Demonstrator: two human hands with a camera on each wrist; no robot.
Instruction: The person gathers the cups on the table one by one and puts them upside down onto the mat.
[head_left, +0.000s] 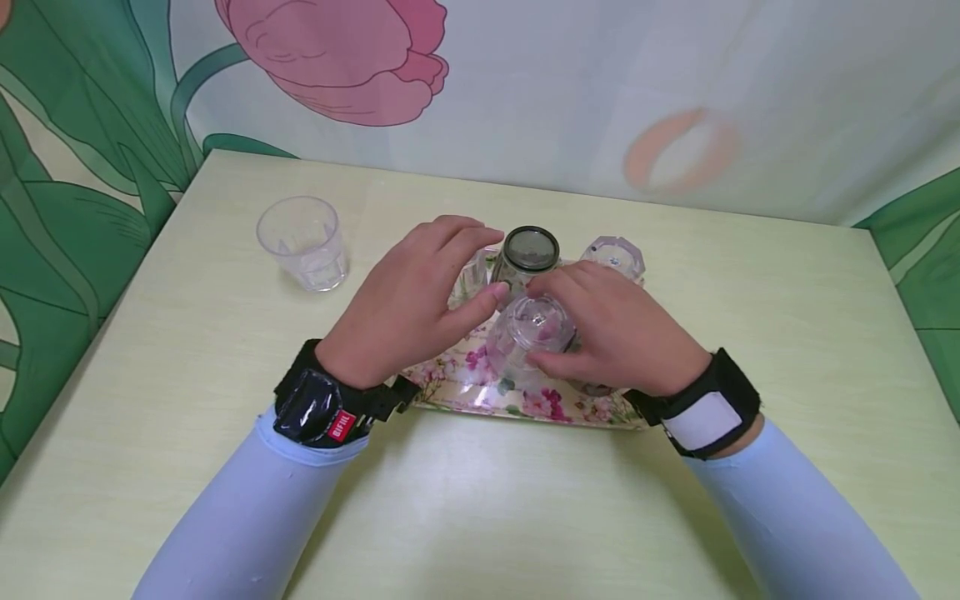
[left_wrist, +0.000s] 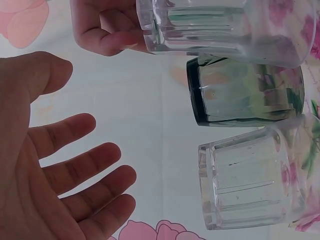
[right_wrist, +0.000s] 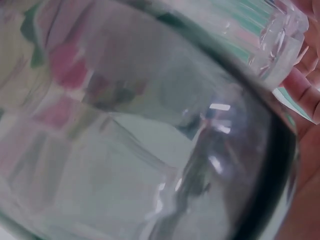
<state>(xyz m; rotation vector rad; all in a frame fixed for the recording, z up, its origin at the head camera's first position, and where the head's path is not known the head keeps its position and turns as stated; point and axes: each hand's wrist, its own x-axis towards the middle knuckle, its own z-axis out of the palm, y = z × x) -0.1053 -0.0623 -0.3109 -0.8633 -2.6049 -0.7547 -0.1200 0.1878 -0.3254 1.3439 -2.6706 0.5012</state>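
Observation:
My right hand point(head_left: 615, 325) holds a clear glass point(head_left: 525, 342), turned upside down, by its base over the front of a floral tray point(head_left: 465, 398). In the left wrist view, the right hand's fingers point(left_wrist: 115, 42) lie at that glass's base. My left hand point(head_left: 420, 300) is held over the tray's left part, fingers apart and holding nothing. Close to it stand an upside-down clear glass point(left_wrist: 250, 180), partly hidden in the head view, and a dark-tinted glass point(head_left: 531, 248). A large dark-based glass point(right_wrist: 150, 150) fills the right wrist view near the right palm.
A clear tumbler point(head_left: 303, 246) stands upright on the pale table point(head_left: 480, 517), left of the tray. Another clear glass with an octagonal base point(head_left: 617, 254) is at the tray's back right. A flower-patterned curtain point(head_left: 525, 100) hangs behind the table.

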